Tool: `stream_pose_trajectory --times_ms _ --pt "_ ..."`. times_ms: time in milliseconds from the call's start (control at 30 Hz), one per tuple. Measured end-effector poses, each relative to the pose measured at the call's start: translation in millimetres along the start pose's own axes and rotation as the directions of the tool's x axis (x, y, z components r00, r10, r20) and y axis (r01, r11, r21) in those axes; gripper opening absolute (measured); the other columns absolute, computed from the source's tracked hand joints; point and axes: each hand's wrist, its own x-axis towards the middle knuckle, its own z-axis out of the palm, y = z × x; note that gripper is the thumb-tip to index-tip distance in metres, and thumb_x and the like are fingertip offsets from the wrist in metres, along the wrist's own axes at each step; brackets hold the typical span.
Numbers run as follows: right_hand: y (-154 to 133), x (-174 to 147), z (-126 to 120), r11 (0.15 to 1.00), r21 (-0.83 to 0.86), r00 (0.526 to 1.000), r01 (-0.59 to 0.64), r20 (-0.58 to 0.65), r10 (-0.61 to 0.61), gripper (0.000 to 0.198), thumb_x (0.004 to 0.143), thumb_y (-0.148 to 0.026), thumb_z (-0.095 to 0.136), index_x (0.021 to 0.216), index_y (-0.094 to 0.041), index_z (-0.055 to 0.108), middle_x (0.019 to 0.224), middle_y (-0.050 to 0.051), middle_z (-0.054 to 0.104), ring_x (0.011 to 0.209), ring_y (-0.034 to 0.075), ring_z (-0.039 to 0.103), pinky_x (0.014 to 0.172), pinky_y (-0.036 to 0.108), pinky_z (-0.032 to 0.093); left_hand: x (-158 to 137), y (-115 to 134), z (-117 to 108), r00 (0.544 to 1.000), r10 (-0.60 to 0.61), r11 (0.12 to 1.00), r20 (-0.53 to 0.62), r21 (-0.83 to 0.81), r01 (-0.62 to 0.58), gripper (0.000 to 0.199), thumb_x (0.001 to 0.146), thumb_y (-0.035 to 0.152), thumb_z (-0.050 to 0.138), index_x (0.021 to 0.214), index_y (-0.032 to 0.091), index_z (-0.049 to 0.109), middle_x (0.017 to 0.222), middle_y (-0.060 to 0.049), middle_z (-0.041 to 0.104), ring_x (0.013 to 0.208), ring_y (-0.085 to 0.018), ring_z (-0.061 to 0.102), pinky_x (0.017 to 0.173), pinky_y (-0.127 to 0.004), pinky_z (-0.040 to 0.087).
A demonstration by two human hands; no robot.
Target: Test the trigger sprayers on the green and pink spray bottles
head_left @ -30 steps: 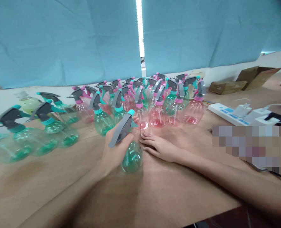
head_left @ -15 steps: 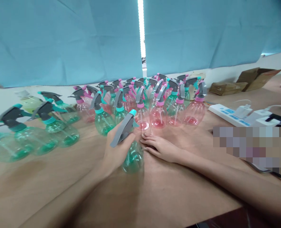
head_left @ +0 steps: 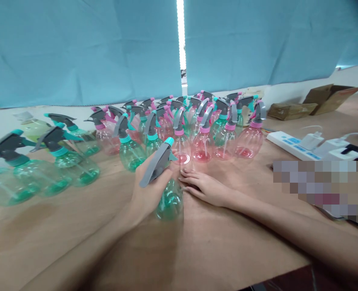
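Observation:
My left hand [head_left: 150,190] is wrapped round the neck of a green spray bottle [head_left: 169,202] with a grey trigger head and a turquoise nozzle. That bottle is near the middle of the table, its head tilted up and to the right. To its right, my right hand [head_left: 204,186] lies flat on the tabletop, palm down, holding nothing, its fingertips pointing towards the bottle. Just beyond both hands stand pink spray bottles [head_left: 202,147] and green spray bottles [head_left: 132,153] in a close group. Part of the held bottle is hidden behind my left hand.
Several more green spray bottles [head_left: 77,165] stand at the left. A white power strip [head_left: 287,145] with plugged-in chargers lies at the right, with a blurred-out patch in front of it. Cardboard boxes [head_left: 327,101] sit at the back right, and a blue sheet [head_left: 76,48] hangs behind.
The view has shifted very slightly. Both hands and the held spray bottle keep nearly the same place and pose.

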Motion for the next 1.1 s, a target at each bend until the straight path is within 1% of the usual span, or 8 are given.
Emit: stream_pose_trajectory --times_ms 133,300,400,567,767,867,967,1100 --pt "1.2 -0.3 1.0 1.0 0.01 1.0 0.0 -0.003 0.0 0.038 0.1 -0.033 0.046 0.133 -0.02 0.058 0.144 0.011 0.052 0.137 0.024 0.044 0.114 0.048 0.037 -0.1 1.3 0.1 1.0 -0.018 0.999 -0.014 0.027 0.018 0.024 0.078 0.027 0.054 0.101 0.023 0.062 0.083 0.0 0.065 0.071 -0.018 0.059 0.069 -0.031 0.048" --pt "0.2 -0.2 0.1 1.0 -0.009 1.0 0.0 0.009 0.0 0.038 0.1 -0.032 0.046 0.133 -0.017 0.058 0.143 0.012 0.053 0.137 0.024 0.044 0.115 0.046 0.037 -1.1 2.2 -1.1 0.999 0.008 0.998 -0.035 0.065 -0.006 0.016 0.078 0.025 0.054 0.093 0.025 0.059 0.076 0.003 0.06 0.064 -0.016 0.053 0.062 -0.028 0.045" --pt "-0.2 -0.1 -0.2 1.0 0.002 1.0 -0.003 0.001 0.003 0.037 0.1 -0.032 0.045 0.132 -0.019 0.059 0.143 0.012 0.053 0.136 0.025 0.046 0.114 0.047 0.037 -2.2 2.9 -1.8 0.998 0.02 0.996 -0.058 0.088 -0.015 0.013 0.078 0.024 0.055 0.09 0.026 0.058 0.069 0.004 0.056 0.06 -0.015 0.05 0.057 -0.027 0.044" --pt "0.7 -0.3 0.7 1.0 0.009 1.0 0.0 -0.004 0.0 0.037 0.1 -0.032 0.046 0.133 -0.019 0.058 0.144 0.011 0.052 0.136 0.025 0.045 0.114 0.048 0.037 -2.4 5.4 -1.4 0.997 0.023 0.995 -0.074 0.103 -0.016 0.008 0.078 0.025 0.054 0.086 0.025 0.056 0.07 0.003 0.055 0.061 -0.015 0.049 0.059 -0.027 0.044" --pt "0.9 -0.6 0.5 1.0 -0.007 1.0 -0.011 0.002 0.011 0.037 0.1 -0.033 0.047 0.132 -0.019 0.059 0.143 0.011 0.053 0.137 0.024 0.045 0.114 0.046 0.037 -2.0 11.1 -0.6 0.998 0.008 0.999 -0.066 0.053 -0.004 0.006 0.079 0.03 0.055 0.082 0.024 0.054 0.07 0.003 0.052 0.062 -0.014 0.046 0.06 -0.029 0.043" --pt "0.3 -0.5 0.0 1.0 -0.02 1.0 -0.014 0.012 0.014 0.039 0.1 -0.033 0.046 0.133 -0.017 0.058 0.143 0.012 0.053 0.137 0.024 0.044 0.114 0.046 0.037 -2.2 11.8 -0.6 0.998 0.007 0.999 -0.069 0.054 -0.003 0.006 0.078 0.029 0.056 0.082 0.025 0.053 0.069 0.003 0.051 0.06 -0.014 0.045 0.059 -0.029 0.043" --pt "-0.2 -0.4 -0.4 1.0 -0.021 1.0 -0.009 0.013 0.01 0.038 0.1 -0.033 0.046 0.133 -0.018 0.058 0.144 0.011 0.052 0.137 0.024 0.045 0.114 0.047 0.037 -2.4 11.4 -0.6 0.997 -0.002 0.999 -0.072 0.051 0.006 0.006 0.077 0.028 0.056 0.081 0.025 0.052 0.067 0.004 0.048 0.057 -0.014 0.043 0.058 -0.028 0.042" --pt "-1.1 -0.2 -0.9 0.999 -0.031 1.0 -0.006 0.012 0.007 0.038 0.101 -0.034 0.045 0.133 -0.019 0.058 0.143 0.011 0.053 0.137 0.023 0.045 0.115 0.046 0.037 -2.5 10.2 -0.8 0.998 -0.001 0.999 -0.068 0.052 0.004 0.006 0.076 0.026 0.055 0.081 0.026 0.052 0.067 0.004 0.048 0.058 -0.015 0.043 0.058 -0.029 0.041"
